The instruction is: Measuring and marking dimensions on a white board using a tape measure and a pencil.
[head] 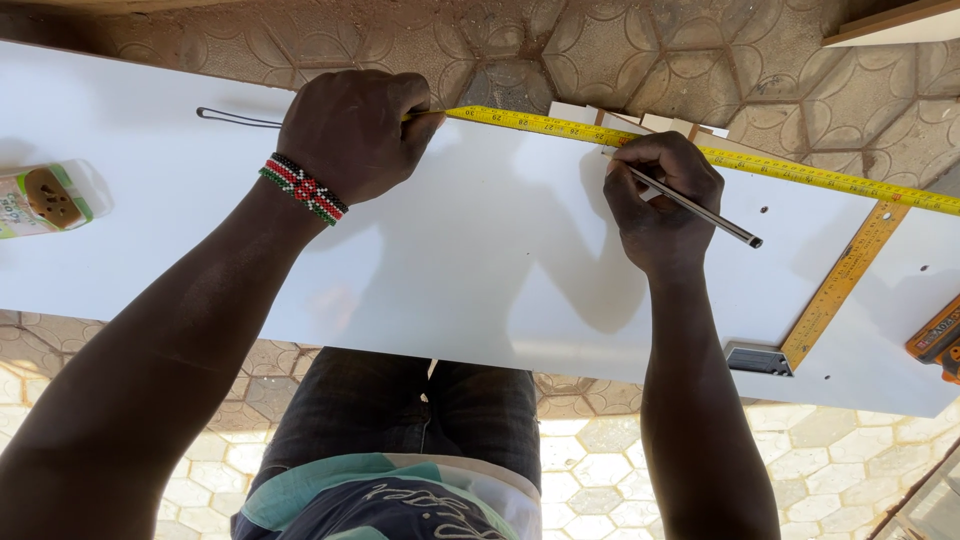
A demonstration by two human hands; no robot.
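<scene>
A long white board (480, 260) lies across in front of me. A yellow tape measure (800, 172) runs along its far edge. My left hand (352, 128), with a beaded band at the wrist, is closed and presses the tape down on the board. My right hand (660, 200) grips a thin dark pencil (700, 212) with its tip at the tape's edge near the board's far side.
A yellow-bladed square (838, 285) with a dark stock lies on the board at right. An orange tool (938, 342) pokes in at the right edge. A small green-and-white packet (42, 198) sits at far left. A thin wire-like strap (235, 118) lies beside my left hand. Patterned paving (620, 50) lies below.
</scene>
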